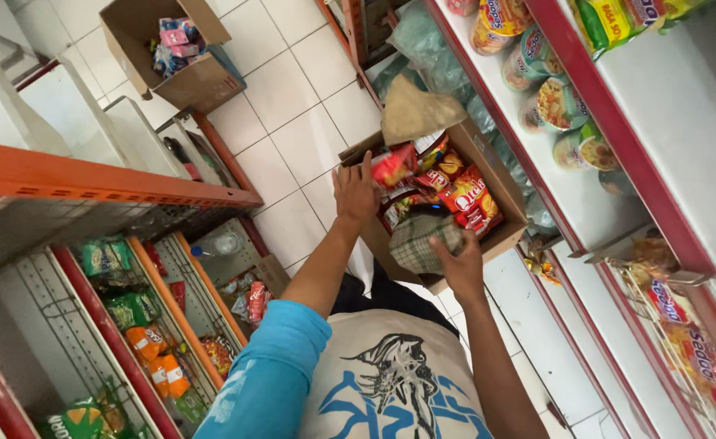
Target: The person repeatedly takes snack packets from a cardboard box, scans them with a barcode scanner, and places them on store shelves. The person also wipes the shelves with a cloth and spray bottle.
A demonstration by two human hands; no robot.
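I see my left hand (355,192) spread flat, grip open, resting on the left edge of the cardboard box (500,203) and its snack packets (455,183). My right hand (460,264) has its grip closed on a checked cloth (423,240), bunched at the near side of the box, just right of the left hand. The box sits on the tiled floor (293,138) in the aisle, beside the red-edged shelf (618,146) of noodle cups (565,102) on the right. A second box (183,77) stands far left.
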